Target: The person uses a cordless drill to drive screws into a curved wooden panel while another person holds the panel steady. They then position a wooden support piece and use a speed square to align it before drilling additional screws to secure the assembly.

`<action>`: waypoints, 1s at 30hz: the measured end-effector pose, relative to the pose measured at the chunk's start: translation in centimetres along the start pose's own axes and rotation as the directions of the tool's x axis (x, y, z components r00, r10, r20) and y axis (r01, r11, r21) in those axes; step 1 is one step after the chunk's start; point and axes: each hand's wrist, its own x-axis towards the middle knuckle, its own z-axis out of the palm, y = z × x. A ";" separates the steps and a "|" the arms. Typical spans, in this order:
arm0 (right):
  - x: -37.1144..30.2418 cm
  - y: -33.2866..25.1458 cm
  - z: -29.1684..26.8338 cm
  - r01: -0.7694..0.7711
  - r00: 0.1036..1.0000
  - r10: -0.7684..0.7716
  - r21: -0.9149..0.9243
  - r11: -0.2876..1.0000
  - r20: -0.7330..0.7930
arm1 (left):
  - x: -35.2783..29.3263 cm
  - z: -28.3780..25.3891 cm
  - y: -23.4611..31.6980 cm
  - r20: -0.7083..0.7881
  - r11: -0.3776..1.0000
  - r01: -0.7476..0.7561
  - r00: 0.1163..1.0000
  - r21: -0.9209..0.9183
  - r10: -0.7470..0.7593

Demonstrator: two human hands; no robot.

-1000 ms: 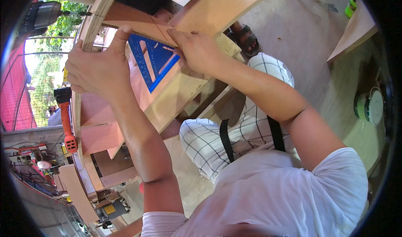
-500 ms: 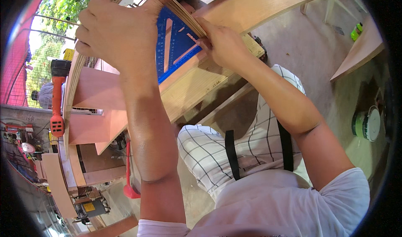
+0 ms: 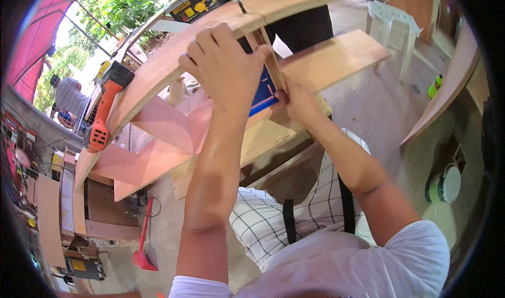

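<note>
My left hand [image 3: 223, 69] is closed over the edge of a long curved plywood panel [image 3: 173, 61], its thumb pressed against an upright plywood board [image 3: 273, 66] under the panel. Lower on that upright, my right hand [image 3: 299, 102] grips its near edge with thumb and fingers. Behind the upright, between my hands, stands a blue triangular square [image 3: 264, 95] with a ruled edge, partly hidden by my left wrist. Above the hands, a drill bit [image 3: 239, 2] points down at the panel's top face, close to a line across it; the tool behind it is cut off.
An orange cordless power tool [image 3: 102, 111] rests on the panel's left part. Plywood dividers [image 3: 163, 121] stand below it. A white plastic stool [image 3: 392, 27] and a round tub [image 3: 446, 184] are on the right. A red long-handled object [image 3: 143, 250] lies on the floor.
The view has shifted, showing more of the panel's top and the drill bit. Both hands appear farther right and lower in the picture, still on the plywood.
</note>
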 end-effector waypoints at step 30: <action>2.6 8.3 5.2 -0.320 0.884 0.377 -0.228 0.920 0.277 | -35.2 -19.8 -10.7 0.920 0.601 0.797 -0.190 -0.058 0.341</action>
